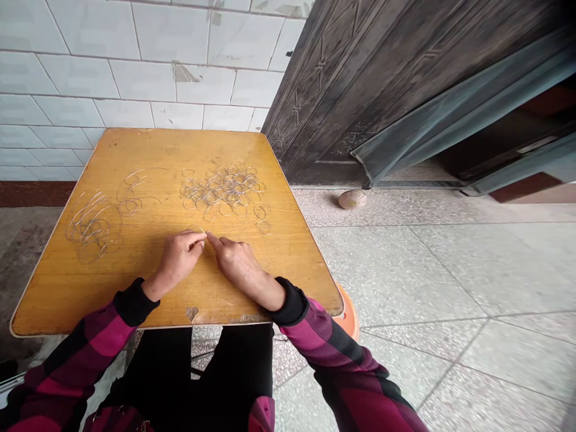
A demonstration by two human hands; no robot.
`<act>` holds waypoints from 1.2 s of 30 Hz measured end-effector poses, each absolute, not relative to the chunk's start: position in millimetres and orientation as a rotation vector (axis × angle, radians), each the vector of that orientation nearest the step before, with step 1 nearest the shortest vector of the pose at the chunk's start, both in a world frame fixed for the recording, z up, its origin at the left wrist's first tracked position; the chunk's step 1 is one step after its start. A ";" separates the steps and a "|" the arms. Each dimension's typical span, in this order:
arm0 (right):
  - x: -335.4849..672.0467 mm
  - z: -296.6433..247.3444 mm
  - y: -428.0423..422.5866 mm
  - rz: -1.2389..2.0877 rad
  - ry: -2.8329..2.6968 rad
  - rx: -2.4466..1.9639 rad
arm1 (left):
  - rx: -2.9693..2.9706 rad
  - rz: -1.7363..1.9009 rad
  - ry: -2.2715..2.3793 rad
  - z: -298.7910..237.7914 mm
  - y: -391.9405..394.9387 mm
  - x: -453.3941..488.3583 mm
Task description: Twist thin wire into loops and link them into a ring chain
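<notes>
Near the middle of the wooden table (148,288), my left hand (180,255) and my right hand (238,261) meet at their fingertips. Both are closed in a pinch on one thin wire (202,230), part of which curves out above and below the fingers. Just beyond my hands lies a pile of wire rings (229,189), some looped into one another. To the left are a bundle of curved wires (92,231) and a smaller group of loose wires (131,192).
White wall tiles (171,36) stand behind the table, and a dark carved door (324,90) is at the right. A grey curtain (450,114) hangs in the doorway. A roundish object (352,199) lies on the floor, and an orange stool (348,312) shows beneath the table's right corner.
</notes>
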State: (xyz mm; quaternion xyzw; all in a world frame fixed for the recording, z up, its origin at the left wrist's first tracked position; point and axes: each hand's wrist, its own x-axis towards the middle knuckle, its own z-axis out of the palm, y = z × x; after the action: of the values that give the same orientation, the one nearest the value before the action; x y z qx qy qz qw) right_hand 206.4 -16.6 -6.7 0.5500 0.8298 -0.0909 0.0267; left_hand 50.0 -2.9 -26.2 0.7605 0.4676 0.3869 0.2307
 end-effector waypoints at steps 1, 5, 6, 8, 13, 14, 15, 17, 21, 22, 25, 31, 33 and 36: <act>206.2 -6.5 -16.4 -0.288 2.562 1.700 | 2.105 1.065 1.282 -27.4 -2.6 50.0; 205.6 -5.2 -16.7 -0.319 2.549 1.686 | 2.175 1.013 1.293 -33.3 -1.0 49.3; 205.4 -4.9 -16.8 -0.325 2.546 1.680 | 2.196 0.994 1.301 -34.4 -0.8 49.2; 205.1 -4.3 -17.1 -0.328 2.546 1.670 | 2.222 0.979 1.314 -35.8 -0.8 49.2; 204.9 -4.0 -17.3 -0.319 2.552 1.641 | 2.284 0.946 1.299 -37.4 -1.8 49.5; 205.2 -4.7 -17.3 -0.318 2.556 1.642 | 2.304 0.924 1.297 -37.8 -1.7 49.4; 205.8 -5.9 -17.2 -0.319 2.566 1.646 | 2.322 0.903 1.300 -38.2 -1.4 49.1; 207.2 -9.8 -16.8 -0.323 2.617 1.657 | 2.348 0.873 1.321 -38.9 -0.3 48.2; 209.8 -21.0 -15.5 -0.300 2.744 1.720 | 2.332 0.863 1.374 -38.4 2.2 46.5; 209.8 -23.3 -15.3 -0.297 2.764 1.743 | 2.317 0.861 1.388 -37.7 2.7 46.5; 208.6 -27.6 -14.6 -0.325 2.816 1.797 | 2.246 0.864 1.430 -34.7 4.0 47.5; 209.0 -29.4 -8.6 -0.491 2.933 1.901 | 1.965 0.948 1.365 -30.8 5.6 51.5; 212.3 -29.4 -5.2 -0.596 3.013 1.882 | 1.896 0.972 1.344 -30.7 5.4 51.5; 219.0 -28.5 -0.6 -0.713 3.069 1.797 | 1.842 0.895 1.342 -32.5 5.0 48.8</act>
State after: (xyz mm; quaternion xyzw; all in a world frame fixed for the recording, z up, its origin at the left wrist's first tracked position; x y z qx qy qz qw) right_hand 219.0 -0.6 -28.5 0.4810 0.8213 -0.1907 -0.2405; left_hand 48.8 5.0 -32.5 0.7075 0.5154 0.3439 0.3399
